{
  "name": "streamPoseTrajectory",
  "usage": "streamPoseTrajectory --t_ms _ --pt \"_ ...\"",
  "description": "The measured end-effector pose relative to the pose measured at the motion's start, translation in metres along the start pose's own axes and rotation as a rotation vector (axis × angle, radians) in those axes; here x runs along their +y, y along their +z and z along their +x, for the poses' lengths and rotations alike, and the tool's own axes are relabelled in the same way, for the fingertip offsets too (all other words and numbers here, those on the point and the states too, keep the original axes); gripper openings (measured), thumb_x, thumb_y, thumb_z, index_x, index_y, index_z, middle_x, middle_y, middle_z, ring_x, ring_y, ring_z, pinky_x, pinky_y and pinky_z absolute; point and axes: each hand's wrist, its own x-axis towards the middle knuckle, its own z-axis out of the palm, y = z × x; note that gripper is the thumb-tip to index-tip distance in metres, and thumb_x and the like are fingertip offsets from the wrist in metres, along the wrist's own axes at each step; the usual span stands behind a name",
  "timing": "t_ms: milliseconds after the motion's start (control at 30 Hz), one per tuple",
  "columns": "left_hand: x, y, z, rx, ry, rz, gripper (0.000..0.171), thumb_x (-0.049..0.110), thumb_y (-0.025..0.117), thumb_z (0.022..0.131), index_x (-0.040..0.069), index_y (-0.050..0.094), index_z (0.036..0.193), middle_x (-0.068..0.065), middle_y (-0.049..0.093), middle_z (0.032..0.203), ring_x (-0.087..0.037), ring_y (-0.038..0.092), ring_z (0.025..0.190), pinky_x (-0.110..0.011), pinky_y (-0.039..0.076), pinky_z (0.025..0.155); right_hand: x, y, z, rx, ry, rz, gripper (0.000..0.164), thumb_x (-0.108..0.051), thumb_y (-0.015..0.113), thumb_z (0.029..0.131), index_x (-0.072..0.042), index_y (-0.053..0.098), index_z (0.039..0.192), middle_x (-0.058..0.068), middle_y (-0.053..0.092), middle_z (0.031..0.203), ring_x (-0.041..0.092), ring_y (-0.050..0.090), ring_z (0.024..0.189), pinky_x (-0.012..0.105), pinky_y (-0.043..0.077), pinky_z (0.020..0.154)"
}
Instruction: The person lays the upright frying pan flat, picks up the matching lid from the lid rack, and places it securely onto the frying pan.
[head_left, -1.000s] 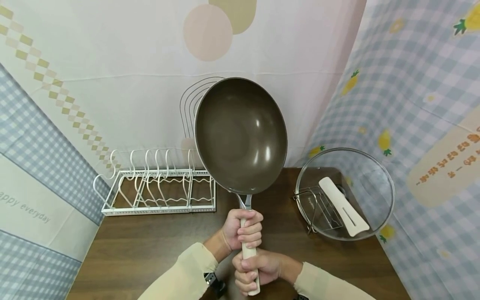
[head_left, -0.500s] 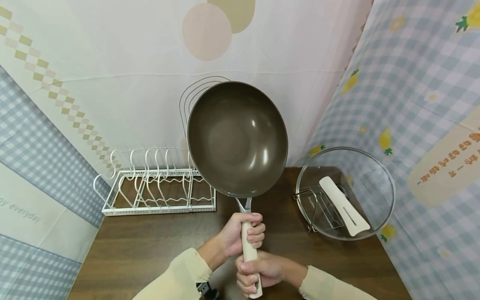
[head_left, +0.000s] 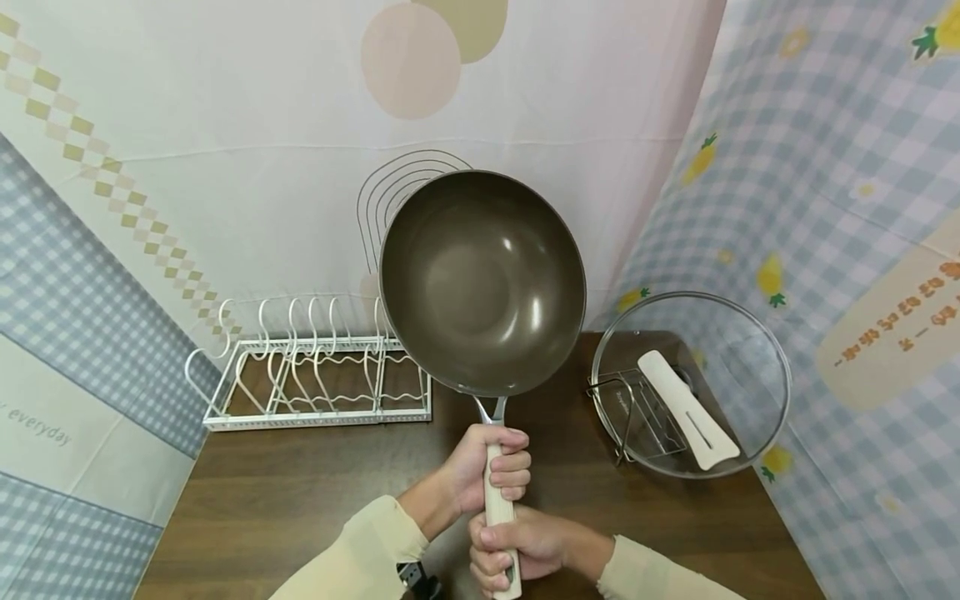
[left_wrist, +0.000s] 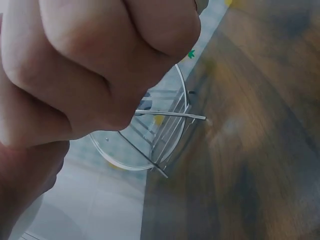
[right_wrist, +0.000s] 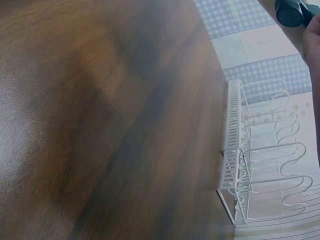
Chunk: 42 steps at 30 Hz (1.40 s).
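Note:
A deep brown frying pan [head_left: 480,283] with a cream handle is held up above the table, its inside facing the head camera. High on the handle, just below the metal neck, my left hand [head_left: 491,471] grips it with curled fingers. My right hand [head_left: 517,546] grips the lower end of the same handle, close under the left. In the left wrist view, curled fingers [left_wrist: 95,65] fill the upper left. The pan's underside is hidden in the head view.
A white wire rack [head_left: 318,383] stands at the back left of the brown wooden table [head_left: 300,500]. At the right, a glass lid [head_left: 765,392] with a cream handle leans in a dark wire stand [head_left: 630,417]. Patterned cloths [head_left: 300,208] hang behind and beside the table.
The pan has tilted so its inside faces the camera more, looking rounder, and its top edge sits slightly lower. Both hands keep their grip. The rack and lid have not moved.

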Motion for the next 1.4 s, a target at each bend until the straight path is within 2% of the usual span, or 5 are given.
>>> streamPoseTrajectory --t_ms 167,767,1067,1400 --pt "0.001 -0.001 0.002 -0.058 0.000 -0.033 0.034 0.017 0.032 0.097 0.023 0.031 0.063 0.015 0.030 0.048 0.002 0.031 0.041 -0.016 0.034 0.046 -0.004 0.003 0.000 -0.014 0.008 0.027 0.034 -0.048 0.046 0.107 -0.025 0.041 0.083 -0.014 0.039 0.069 0.004 0.049 0.071 0.023 0.046 0.082" --pt "0.007 0.002 0.006 -0.165 -0.042 -0.128 0.032 0.021 0.030 0.097 0.023 0.032 0.064 0.014 0.028 0.047 0.001 0.030 0.040 -0.015 0.033 0.046 -0.019 0.014 -0.002 -0.022 0.038 0.061 0.031 -0.049 0.043 0.108 -0.027 0.041 0.086 -0.015 0.039 0.074 0.003 0.050 0.077 0.023 0.044 0.087" --pt "0.007 0.007 0.007 -0.195 -0.063 -0.201 0.033 0.026 0.048 0.093 0.022 0.031 0.064 0.014 0.030 0.047 0.001 0.030 0.040 -0.016 0.031 0.047 -0.033 0.025 -0.005 -0.017 0.091 0.085 0.030 -0.055 0.045 0.105 -0.030 0.040 0.089 -0.017 0.040 0.078 0.001 0.049 0.080 0.021 0.041 0.087" --pt "0.009 0.015 0.006 -0.226 -0.091 -0.244 0.034 0.028 0.051 0.091 0.022 0.031 0.065 0.014 0.025 0.047 0.000 0.026 0.040 -0.016 0.029 0.048 -0.040 0.034 -0.005 -0.017 0.093 0.123 0.026 -0.053 0.046 0.105 -0.031 0.042 0.093 -0.017 0.042 0.082 0.002 0.046 0.083 0.018 0.037 0.084"
